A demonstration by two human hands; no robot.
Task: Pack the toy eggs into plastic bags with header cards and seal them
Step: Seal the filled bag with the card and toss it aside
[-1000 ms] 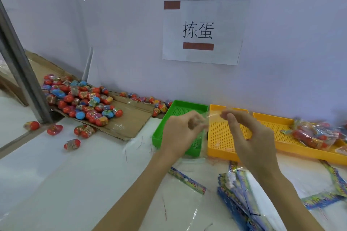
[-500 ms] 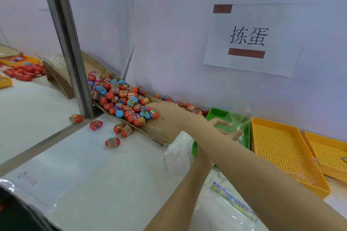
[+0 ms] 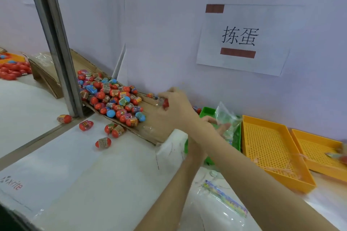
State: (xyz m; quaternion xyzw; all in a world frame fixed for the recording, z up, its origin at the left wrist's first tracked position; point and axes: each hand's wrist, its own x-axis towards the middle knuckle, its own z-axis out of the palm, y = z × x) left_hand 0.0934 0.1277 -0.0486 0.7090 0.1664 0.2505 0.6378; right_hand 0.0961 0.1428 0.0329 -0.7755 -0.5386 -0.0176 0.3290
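Observation:
A heap of red and blue toy eggs point(image 3: 112, 97) lies on a cardboard sheet point(image 3: 150, 134) against the wall. My right hand point(image 3: 174, 112) reaches across to the heap's right end and pinches a red egg point(image 3: 165, 103) in its fingertips. My left hand point(image 3: 216, 124) sits below and behind my right forearm, over the green tray point(image 3: 208, 111), and holds a clear plastic bag point(image 3: 226, 118) upright. Much of the left hand is hidden by the right arm. A bag with a coloured header card point(image 3: 225, 199) lies flat on the table near me.
Three loose eggs point(image 3: 103, 142) lie on the white table left of the cardboard. A grey metal post point(image 3: 56, 43) stands left of the heap. Two yellow perforated trays point(image 3: 270, 148) sit right of the green one. A paper sign point(image 3: 240, 39) hangs on the wall.
One second ago both hands held the bag open over the trays. My right hand then reached left to the egg heap and now has a red egg in its fingertips.

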